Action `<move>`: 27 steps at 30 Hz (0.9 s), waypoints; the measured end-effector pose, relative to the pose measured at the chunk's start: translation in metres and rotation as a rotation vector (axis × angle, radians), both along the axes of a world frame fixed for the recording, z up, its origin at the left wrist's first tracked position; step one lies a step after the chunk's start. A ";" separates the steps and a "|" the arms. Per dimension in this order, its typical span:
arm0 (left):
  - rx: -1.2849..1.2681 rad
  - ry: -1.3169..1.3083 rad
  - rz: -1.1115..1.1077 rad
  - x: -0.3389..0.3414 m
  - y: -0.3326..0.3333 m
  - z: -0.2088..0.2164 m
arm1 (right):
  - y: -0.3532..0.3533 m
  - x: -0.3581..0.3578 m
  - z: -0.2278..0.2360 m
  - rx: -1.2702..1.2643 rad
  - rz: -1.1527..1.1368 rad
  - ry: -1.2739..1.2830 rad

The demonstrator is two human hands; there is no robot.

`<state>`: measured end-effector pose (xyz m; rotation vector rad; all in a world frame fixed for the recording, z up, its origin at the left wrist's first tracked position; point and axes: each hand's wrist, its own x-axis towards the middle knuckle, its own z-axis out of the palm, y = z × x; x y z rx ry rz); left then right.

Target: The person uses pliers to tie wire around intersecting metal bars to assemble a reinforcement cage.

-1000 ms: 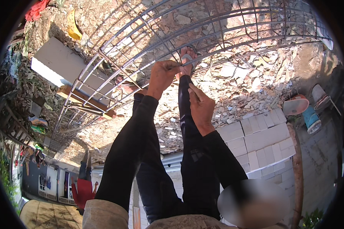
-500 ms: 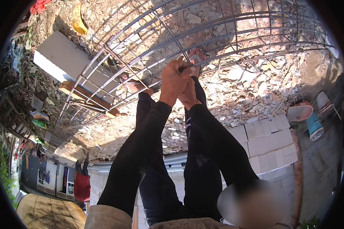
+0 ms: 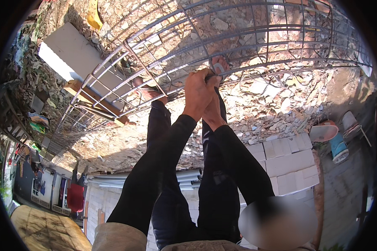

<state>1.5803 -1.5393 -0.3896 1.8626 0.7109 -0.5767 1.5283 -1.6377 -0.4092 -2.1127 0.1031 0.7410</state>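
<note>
Metal cage (image 3: 206, 42) partly beyond top edge

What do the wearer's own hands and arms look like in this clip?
Both the left hand and the right hand are ungloved, with no watch visible. Close-fitting, plain black long sleeves run down to the wrists. On the left upper arm, a looser beige-grey short sleeve lies over the black.
</note>
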 end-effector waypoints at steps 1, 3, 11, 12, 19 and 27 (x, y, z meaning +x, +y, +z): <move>-0.004 -0.025 0.074 -0.004 0.002 -0.001 | 0.000 0.003 0.013 -0.010 0.010 -0.033; -0.016 -0.054 0.162 -0.008 0.000 0.000 | -0.010 0.014 0.042 -0.117 0.015 -0.013; 0.338 -0.196 0.018 -0.015 -0.018 0.008 | 0.038 0.120 0.086 -0.236 0.369 -0.144; 0.346 -0.196 0.021 -0.019 -0.020 0.003 | 0.048 0.125 0.080 -0.375 0.690 -0.152; 0.320 -0.359 0.099 -0.018 -0.022 0.008 | 0.047 0.141 0.070 -0.420 0.728 -0.046; 0.355 -0.386 0.008 -0.022 -0.011 -0.009 | -0.009 0.110 0.077 -0.079 -0.226 0.668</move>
